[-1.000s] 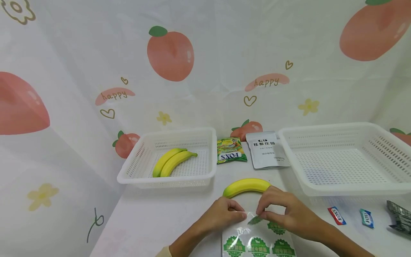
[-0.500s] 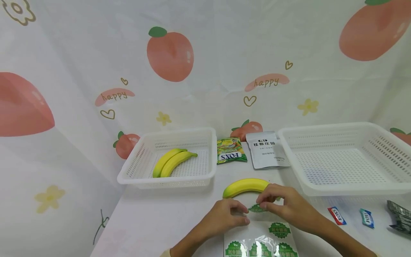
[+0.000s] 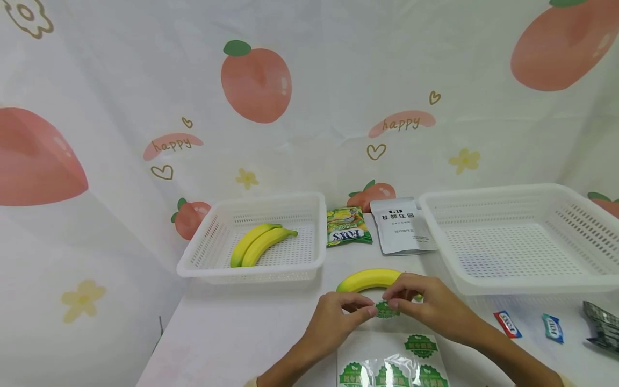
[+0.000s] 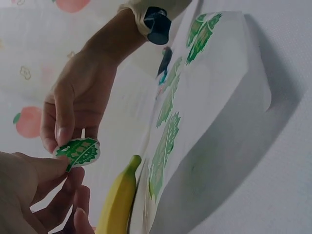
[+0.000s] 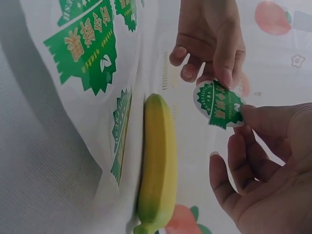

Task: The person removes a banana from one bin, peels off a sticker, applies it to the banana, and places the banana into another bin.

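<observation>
In the head view, the right hand (image 3: 430,307) partly hides the sticker (image 3: 386,310) and loose banana (image 3: 368,279), the edges crop the sheet (image 3: 382,352) and dark packet (image 3: 604,325), and the pouch (image 3: 397,246) bears some illegibly small lettering.

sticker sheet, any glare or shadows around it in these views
Head view: white glare streaks near the bottom of the sticker sheet; left wrist view: dimmer overall, a broad soft shadow on the table beside the sheet; right wrist view: also dim, a shadow along the sheet's edge, no strong glare on it.
</observation>
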A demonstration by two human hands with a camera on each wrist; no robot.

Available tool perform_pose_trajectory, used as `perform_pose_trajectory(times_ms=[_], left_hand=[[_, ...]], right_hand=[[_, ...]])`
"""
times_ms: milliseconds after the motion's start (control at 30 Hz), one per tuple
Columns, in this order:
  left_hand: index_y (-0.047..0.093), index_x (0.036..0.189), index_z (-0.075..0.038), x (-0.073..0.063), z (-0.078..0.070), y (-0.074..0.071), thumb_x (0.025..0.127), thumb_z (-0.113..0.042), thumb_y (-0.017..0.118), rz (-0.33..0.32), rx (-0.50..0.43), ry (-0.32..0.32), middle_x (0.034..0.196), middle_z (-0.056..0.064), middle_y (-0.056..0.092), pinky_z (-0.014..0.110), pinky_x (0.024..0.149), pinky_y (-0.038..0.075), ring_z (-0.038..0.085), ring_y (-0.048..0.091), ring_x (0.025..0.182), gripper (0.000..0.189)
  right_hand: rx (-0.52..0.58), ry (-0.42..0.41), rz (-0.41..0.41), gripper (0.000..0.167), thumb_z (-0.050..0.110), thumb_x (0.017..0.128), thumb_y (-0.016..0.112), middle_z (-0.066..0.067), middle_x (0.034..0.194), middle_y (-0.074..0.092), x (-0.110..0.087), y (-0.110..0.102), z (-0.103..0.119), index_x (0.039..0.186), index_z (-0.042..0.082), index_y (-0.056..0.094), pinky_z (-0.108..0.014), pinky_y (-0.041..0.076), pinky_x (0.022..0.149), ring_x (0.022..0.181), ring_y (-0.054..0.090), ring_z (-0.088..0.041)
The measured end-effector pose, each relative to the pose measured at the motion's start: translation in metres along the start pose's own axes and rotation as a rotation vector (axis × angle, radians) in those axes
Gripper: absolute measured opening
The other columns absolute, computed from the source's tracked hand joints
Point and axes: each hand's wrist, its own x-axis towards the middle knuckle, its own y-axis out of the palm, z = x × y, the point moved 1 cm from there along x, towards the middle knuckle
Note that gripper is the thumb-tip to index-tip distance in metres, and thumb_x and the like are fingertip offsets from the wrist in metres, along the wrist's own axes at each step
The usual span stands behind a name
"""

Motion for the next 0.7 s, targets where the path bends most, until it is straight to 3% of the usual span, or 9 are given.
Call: perform_pose_trajectory(times_ms=[300, 533, 700], left_hand=[[0.082, 0.108, -0.013, 0.004, -0.001, -0.003, 0.100, -0.029, 0.076, -0.054, -0.022, -0.001, 0.097, -0.010, 0.078, 0.024, 0.075, 0.055, 0.004, 0.068, 0.087, 0.019], [0.080, 0.109, -0.011, 0.008, -0.001, -0.004, 0.099, -0.028, 0.076, -0.123, -0.059, -0.014, 0.095, -0.006, 0.079, 0.023, 0.071, 0.055, 0.007, 0.069, 0.080, 0.020], [0.080, 0.108, -0.012, 0.013, 0.000, -0.006, 0.099, -0.028, 0.077, -0.136, -0.086, -0.035, 0.095, -0.003, 0.079, 0.023, 0.070, 0.054, 0.010, 0.070, 0.080, 0.018]], right_hand=[[-0.011, 0.040, -0.042, 0.014, 0.021, 0.099, 0.076, 0.009, 0.107, 0.069, 0.004, -0.001, 0.002, 0.113, 0.023, 0.075, -0.028, 0.056, 0.078, 0.091, 0.063, -0.008], [-0.039, 0.115, -0.098, 0.019, 0.024, 0.102, 0.073, 0.012, 0.103, 0.071, 0.008, -0.001, 0.000, 0.119, 0.016, 0.074, -0.027, 0.054, 0.079, 0.093, 0.063, -0.006], [-0.051, 0.177, -0.129, 0.019, 0.030, 0.104, 0.070, 0.012, 0.102, 0.072, 0.011, -0.002, -0.002, 0.116, 0.016, 0.075, -0.027, 0.053, 0.081, 0.093, 0.063, -0.006]])
